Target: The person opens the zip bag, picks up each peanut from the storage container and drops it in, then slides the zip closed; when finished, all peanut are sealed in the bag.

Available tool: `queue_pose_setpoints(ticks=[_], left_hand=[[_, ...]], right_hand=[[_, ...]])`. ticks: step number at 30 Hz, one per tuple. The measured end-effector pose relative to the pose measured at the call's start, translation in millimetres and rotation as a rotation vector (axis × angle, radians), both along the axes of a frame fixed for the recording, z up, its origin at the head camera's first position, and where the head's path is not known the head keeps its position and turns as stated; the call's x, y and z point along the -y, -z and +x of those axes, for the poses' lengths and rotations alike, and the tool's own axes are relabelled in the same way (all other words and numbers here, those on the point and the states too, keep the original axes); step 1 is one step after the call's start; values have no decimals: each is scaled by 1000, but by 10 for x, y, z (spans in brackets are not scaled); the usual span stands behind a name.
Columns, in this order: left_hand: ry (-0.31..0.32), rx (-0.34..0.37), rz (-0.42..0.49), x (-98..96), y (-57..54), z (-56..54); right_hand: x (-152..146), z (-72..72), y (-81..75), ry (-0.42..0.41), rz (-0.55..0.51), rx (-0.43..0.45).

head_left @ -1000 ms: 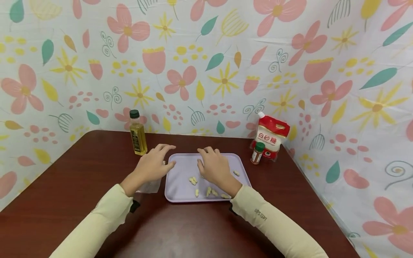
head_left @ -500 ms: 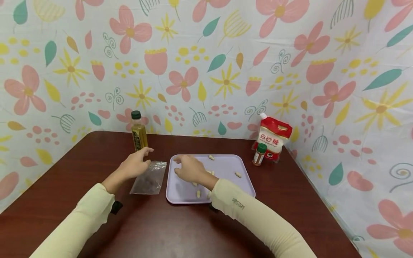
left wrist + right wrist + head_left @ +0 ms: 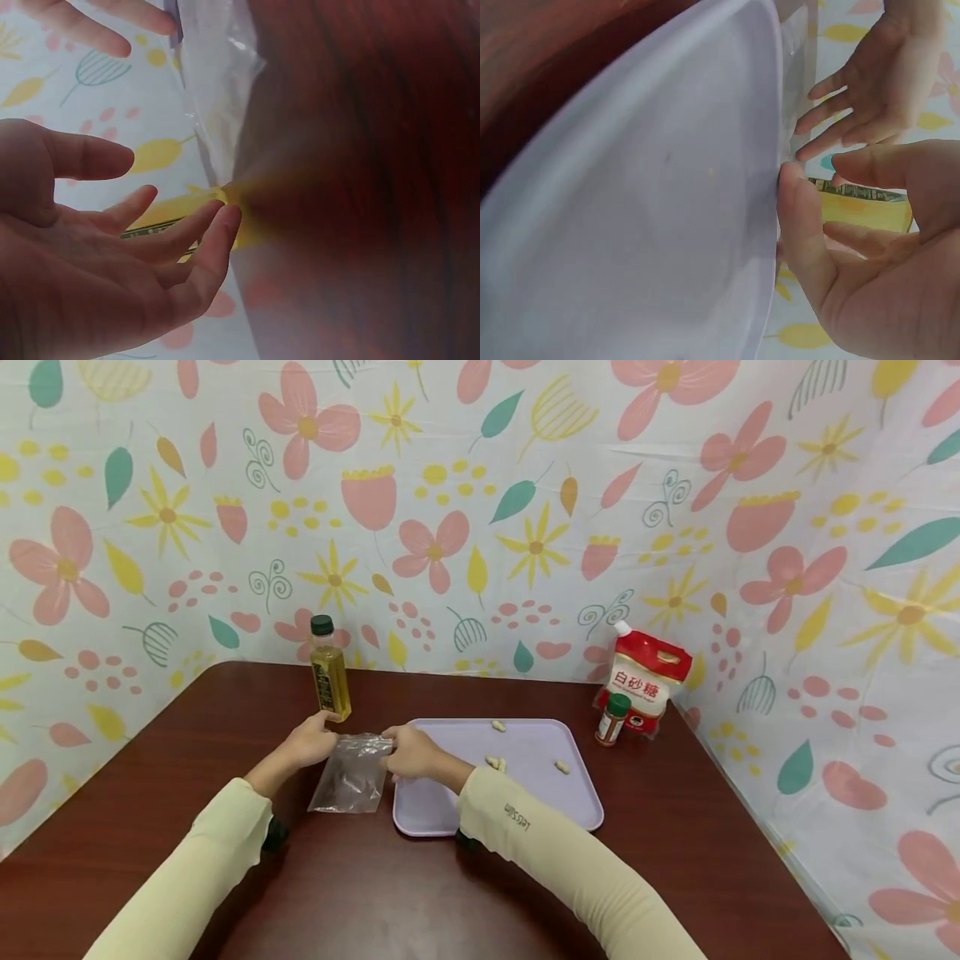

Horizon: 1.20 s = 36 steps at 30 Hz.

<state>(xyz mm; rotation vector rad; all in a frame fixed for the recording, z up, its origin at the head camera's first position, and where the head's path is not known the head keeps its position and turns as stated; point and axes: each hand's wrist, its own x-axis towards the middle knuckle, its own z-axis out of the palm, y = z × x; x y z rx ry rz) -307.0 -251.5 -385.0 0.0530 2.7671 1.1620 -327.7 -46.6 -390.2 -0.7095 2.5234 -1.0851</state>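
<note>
A clear plastic zip bag (image 3: pixel 351 781) lies flat on the table, left of the lilac tray (image 3: pixel 532 797). At its upper left corner is my left hand (image 3: pixel 306 743), fingertips close to the plastic. My right hand (image 3: pixel 414 755) reaches over the tray's left rim to the bag's upper right corner. In the left wrist view, the left hand (image 3: pixel 112 255) has thumb and fingers apart, fingertips near the bag's edge. The right wrist view shows the right hand (image 3: pixel 885 262) with thumb and index finger spread beside the tray rim (image 3: pixel 769 150).
Several peanuts (image 3: pixel 496 763) lie on the tray, partly hidden by the right arm. An oil bottle (image 3: pixel 331 683) stands just behind the left hand. At the back right, a spice jar (image 3: pixel 612 722) stands before a red and white sugar bag (image 3: pixel 648 672). A patterned cloth (image 3: pixel 465 568) hangs behind.
Both hands have come away from over the tray, moving left, and lowered to the bag's two upper corners. Bag and tray stay in place; the view has shifted slightly.
</note>
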Motion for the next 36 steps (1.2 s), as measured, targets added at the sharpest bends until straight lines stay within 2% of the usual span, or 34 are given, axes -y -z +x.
queue_pose_setpoints(ticks=[9,16,20,25,31,36], left_hand=[[-50,10,25,0,49,-54],[-86,2,45,34,76,-54],[-124,-3,103,57,98,-29],[-197,-60,149,101,114,-6],[-272,-136,176,134,103,12],[-278,-188,217,98,91,69]], right_hand=[[76,2,58,76,-75,105],[72,-11,82,186,-231,258],[73,-7,82,217,-297,358],[64,-34,59,278,-362,462],[53,-77,77,310,-380,474],[11,-69,108,342,-421,435]])
